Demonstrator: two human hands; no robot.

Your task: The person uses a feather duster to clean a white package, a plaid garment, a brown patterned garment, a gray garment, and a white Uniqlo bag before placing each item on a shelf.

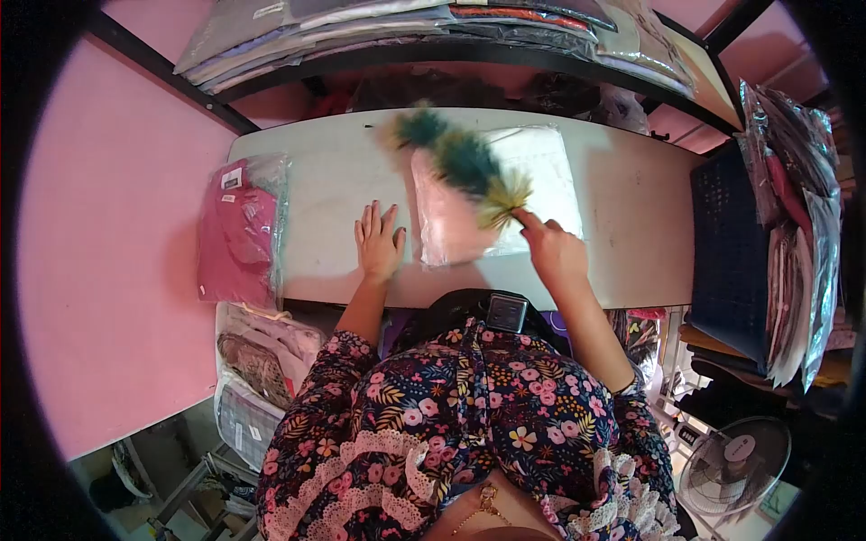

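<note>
Feather duster (pixel 465 162), blurred over the clear-wrapped packet (pixel 541 171) mid-counter (pixel 631 207), right hand (pixel 555 252) fingers clamped on it; left hand (pixel 379 243) flat, fingers spread; dusting apparently underway, pink packet (pixel 239 230) likely pending.

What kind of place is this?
Likely a clothing shop's stockroom: folded garments in plastic bags fill the shelf, more bagged clothes stack at right, and the right hand holds a feather duster over a bagged garment on the white table, left hand flat beside it.
</note>
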